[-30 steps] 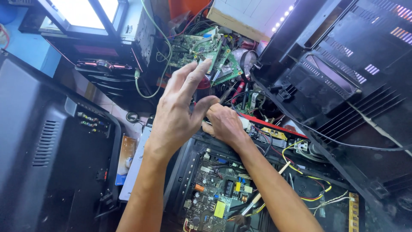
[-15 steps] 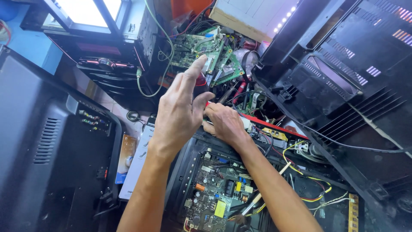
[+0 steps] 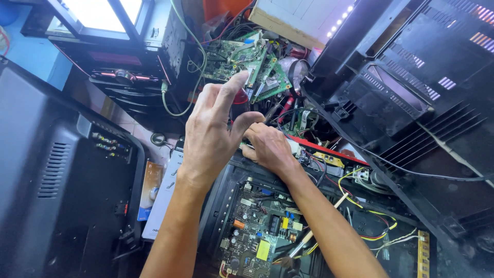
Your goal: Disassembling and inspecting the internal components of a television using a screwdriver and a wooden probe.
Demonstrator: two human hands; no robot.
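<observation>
Left hand [image 3: 208, 136] hovering, fingers splayed, gripping nothing | right hand [image 3: 267, 146] pressing at 12 o'clock of main circuit board [image 3: 257, 231]; its grip hidden, cannot tell | step: probing; next needs steady fingertip placement

I read this as an electronics repair workshop: opened television casings [image 3: 411, 103], bare green circuit boards [image 3: 247, 64], an exposed main board [image 3: 257, 231] and loose wiring [image 3: 370, 216] crowd everything.

Bright window [image 3: 98, 13] glare top left, sharp centre, dark casings, wide-angle stretch at edges
</observation>
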